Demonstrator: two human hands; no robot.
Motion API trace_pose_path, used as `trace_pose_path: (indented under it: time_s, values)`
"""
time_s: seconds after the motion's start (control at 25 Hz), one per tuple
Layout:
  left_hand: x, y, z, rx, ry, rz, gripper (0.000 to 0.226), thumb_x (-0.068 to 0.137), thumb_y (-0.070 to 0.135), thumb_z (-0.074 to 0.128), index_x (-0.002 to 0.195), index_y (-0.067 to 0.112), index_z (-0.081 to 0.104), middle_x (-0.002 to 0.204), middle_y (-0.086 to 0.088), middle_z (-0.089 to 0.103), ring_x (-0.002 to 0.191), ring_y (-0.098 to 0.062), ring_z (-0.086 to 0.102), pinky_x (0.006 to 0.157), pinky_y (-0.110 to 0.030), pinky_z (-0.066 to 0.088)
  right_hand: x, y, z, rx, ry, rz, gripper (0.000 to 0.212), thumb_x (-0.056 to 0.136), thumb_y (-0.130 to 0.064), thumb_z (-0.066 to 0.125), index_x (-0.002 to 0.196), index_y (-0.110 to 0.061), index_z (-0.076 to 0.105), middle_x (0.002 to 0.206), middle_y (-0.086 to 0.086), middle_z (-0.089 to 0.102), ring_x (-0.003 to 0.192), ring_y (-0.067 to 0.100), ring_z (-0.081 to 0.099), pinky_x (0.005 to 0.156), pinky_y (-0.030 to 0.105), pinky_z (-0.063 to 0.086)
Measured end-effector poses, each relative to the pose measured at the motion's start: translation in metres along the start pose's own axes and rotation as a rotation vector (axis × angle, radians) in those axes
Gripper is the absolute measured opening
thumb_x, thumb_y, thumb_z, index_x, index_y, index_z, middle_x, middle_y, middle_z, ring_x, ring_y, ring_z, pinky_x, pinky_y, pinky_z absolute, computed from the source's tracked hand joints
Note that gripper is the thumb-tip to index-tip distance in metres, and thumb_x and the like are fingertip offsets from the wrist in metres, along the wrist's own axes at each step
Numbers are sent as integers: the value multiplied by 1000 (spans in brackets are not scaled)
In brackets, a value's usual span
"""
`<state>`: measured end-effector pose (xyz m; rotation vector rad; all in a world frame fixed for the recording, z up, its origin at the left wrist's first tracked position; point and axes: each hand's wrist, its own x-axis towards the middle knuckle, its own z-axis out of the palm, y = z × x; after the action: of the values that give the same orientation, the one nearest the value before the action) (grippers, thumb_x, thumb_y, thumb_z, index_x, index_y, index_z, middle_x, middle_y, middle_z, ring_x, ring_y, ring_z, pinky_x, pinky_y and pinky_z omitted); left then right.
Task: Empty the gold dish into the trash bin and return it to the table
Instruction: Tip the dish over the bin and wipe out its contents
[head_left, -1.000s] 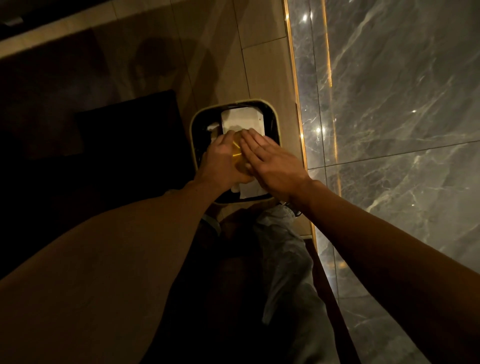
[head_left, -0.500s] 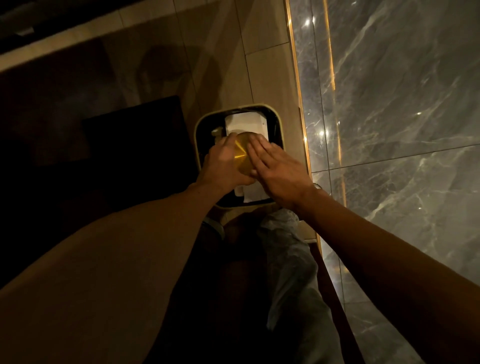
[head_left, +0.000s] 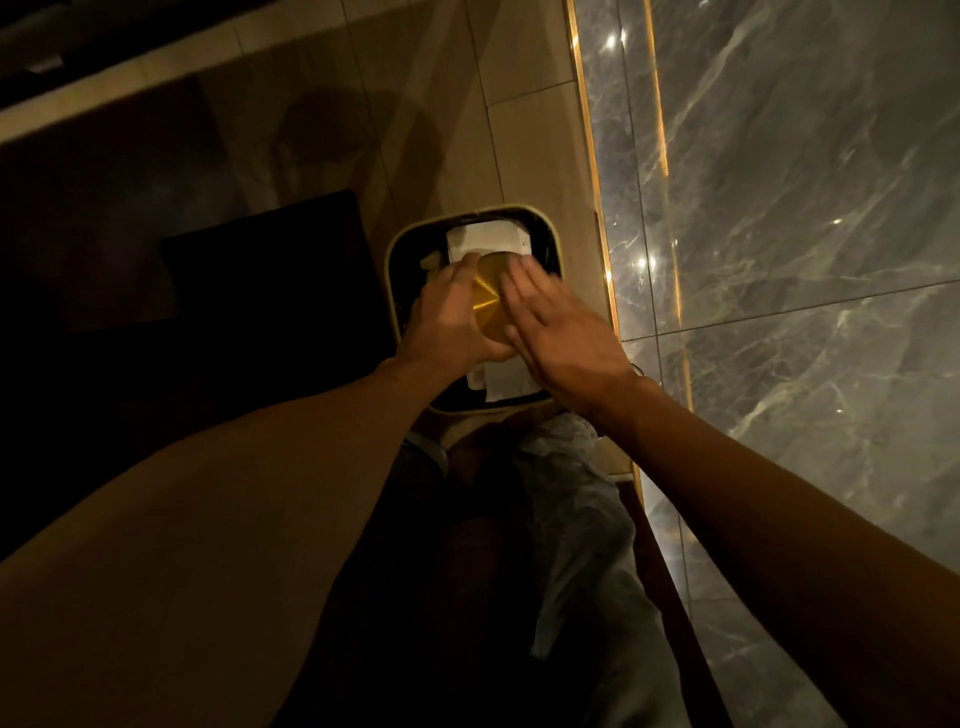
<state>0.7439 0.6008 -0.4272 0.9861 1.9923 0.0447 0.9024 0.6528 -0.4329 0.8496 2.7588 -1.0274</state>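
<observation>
The gold dish (head_left: 488, 296) is held upside down over the trash bin (head_left: 395, 249), its shiny round underside facing me. My left hand (head_left: 449, 317) grips the dish by its left rim. My right hand (head_left: 556, 327) is flat and blurred beside the dish's right edge, fingers straight; whether it touches the dish I cannot tell. The bin is square with a pale rim and a dark inside, and white paper (head_left: 485, 236) lies in it under the dish.
The bin stands on a beige tiled floor (head_left: 524, 150) against a grey marble wall (head_left: 805, 208) with a lit gold strip at its base. A dark rug or low piece of furniture (head_left: 270, 270) lies left of the bin. My legs (head_left: 566, 519) are just in front of it.
My right hand has slid off the dish's underside to the right, so more of the gold surface shows. The left hand keeps its hold over the bin.
</observation>
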Motion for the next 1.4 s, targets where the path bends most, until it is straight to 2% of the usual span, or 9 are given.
trace_pose_path:
  time_s: [0.2, 0.4, 0.6, 0.84, 0.92, 1.04, 1.16, 1.28, 1.4]
  values:
    - [-6, 3, 2, -77, 10, 41, 103, 47, 41, 88, 137, 16, 46, 132, -7, 58, 119, -26, 57, 96, -43, 51, 8, -4, -8, 6, 35, -3, 56, 103, -27, 30, 151, -2, 18, 160, 13, 10, 149, 24, 5, 123, 41, 15]
    - [-3, 2, 5, -38, 6, -7, 110, 49, 40, 90, 143, 15, 40, 139, -8, 53, 127, -28, 51, 103, -44, 47, 7, 4, 3, -18, -219, 4, 59, 105, -33, 27, 154, -4, 10, 163, 17, 6, 151, 28, 2, 124, 39, 5]
    - [-2, 0, -6, 14, -6, -2, 118, 44, 46, 93, 144, 17, 37, 142, -8, 48, 129, -25, 47, 104, -41, 45, 4, 5, 1, 595, 3, 340, 58, 101, -28, 45, 152, -10, 23, 145, 16, 47, 130, 29, 48, 111, 44, 39]
    - [0, -8, -16, -135, -121, -86, 114, 34, 64, 88, 134, 26, 50, 132, 1, 57, 121, -18, 55, 102, -42, 49, 1, 13, -4, 949, -67, 468, 55, 94, -33, 51, 146, -16, 42, 144, 4, 54, 136, 18, 46, 115, 45, 36]
    - [-1, -7, -19, -223, -174, -148, 105, 29, 68, 88, 123, 31, 59, 125, 3, 61, 115, -16, 58, 98, -41, 52, 1, 13, -12, 974, -55, 442, 44, 97, -19, 53, 141, -11, 49, 140, 2, 57, 132, 13, 49, 113, 34, 39]
    - [-10, -4, -22, -410, -293, -270, 81, 45, 47, 93, 117, 22, 66, 116, 3, 68, 108, -14, 64, 95, -33, 52, -1, 6, -24, 1059, -35, 461, 37, 98, -6, 53, 135, -7, 51, 127, 1, 60, 116, 7, 57, 100, 13, 45]
    - [-18, -1, -21, -666, -367, -409, 98, 47, 46, 94, 130, 10, 57, 132, -4, 61, 117, -22, 62, 101, -37, 51, -5, 2, -26, 1103, 30, 544, 30, 97, -10, 55, 123, 3, 59, 114, 12, 66, 98, 7, 62, 89, 17, 50]
    - [-30, 10, -22, -885, -405, -465, 45, 83, 39, 72, 118, 11, 65, 120, -2, 69, 113, -21, 64, 90, -28, 53, -13, -6, -32, 1123, 67, 613, 27, 97, -20, 56, 110, 2, 65, 98, 6, 66, 90, 7, 62, 87, 22, 49]
    - [-43, 20, -18, -953, -363, -551, 38, 89, 49, 62, 113, 20, 64, 114, 1, 69, 104, -13, 63, 80, -24, 48, -23, -13, -38, 1120, 72, 657, 26, 97, -24, 56, 106, -1, 66, 94, 6, 67, 87, 12, 64, 87, 29, 49]
